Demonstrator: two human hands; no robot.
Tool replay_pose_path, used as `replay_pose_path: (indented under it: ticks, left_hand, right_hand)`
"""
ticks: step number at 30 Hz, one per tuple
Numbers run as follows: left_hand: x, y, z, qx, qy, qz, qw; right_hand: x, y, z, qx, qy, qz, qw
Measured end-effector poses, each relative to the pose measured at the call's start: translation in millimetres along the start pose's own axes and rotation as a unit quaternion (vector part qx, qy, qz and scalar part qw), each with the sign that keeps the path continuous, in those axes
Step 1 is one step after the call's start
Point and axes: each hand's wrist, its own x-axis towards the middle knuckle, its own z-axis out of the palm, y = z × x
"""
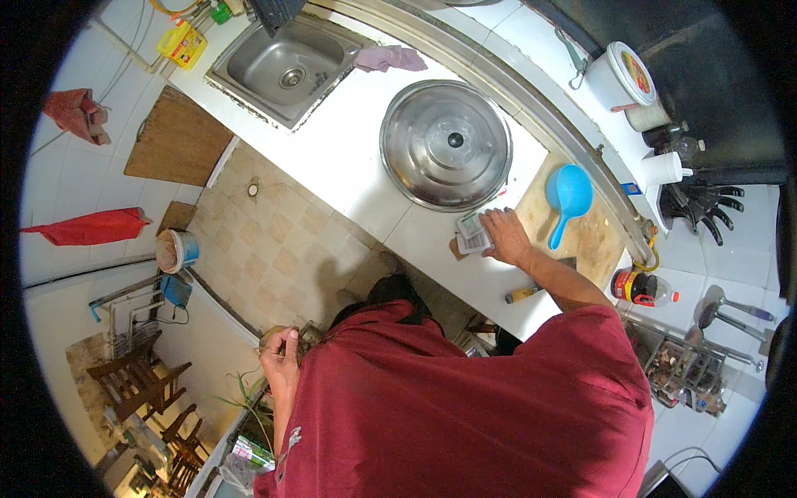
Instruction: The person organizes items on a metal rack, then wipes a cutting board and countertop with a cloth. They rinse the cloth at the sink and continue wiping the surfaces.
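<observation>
My right hand [507,238] is at the counter's front part, its fingers and thumb around the edge of a small white-and-green packet [471,225] that bears print. A small brown piece [458,250] shows partly under the packet. Just beyond stands a large round steel lid [429,149] with a black knob. A knife with a wooden handle [522,294] lies near my right forearm, its blade partly hidden by the arm. My left hand [281,356] is low at my side, away from the counter, fingers curled; a brownish thing is beside the fingertips, and whether I hold it is unclear.
A blue ladle-like scoop [570,187] rests on a wooden cutting board [598,227]. A steel sink [240,65] is set into the white counter [330,146], with a purple cloth [389,59] beside it. A sauce bottle [644,287] lies at the right. A bucket [178,250] is at the left wall.
</observation>
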Motion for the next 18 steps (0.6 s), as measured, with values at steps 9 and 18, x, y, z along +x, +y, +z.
replay_pose_path:
  ticks: [9, 18]
  left_hand:
    - [-12.5, 7.6, 10.1, -0.052, 0.013, -0.041, 0.998]
    - [-15.5, -3.6, 12.9, -0.032, 0.051, -0.014, 0.998]
  right_hand:
    - [30.2, -14.7, -7.3, -0.103, -0.047, -0.104, 0.988]
    - [25.9, -28.0, 35.9, -0.051, -0.067, -0.122, 0.989]
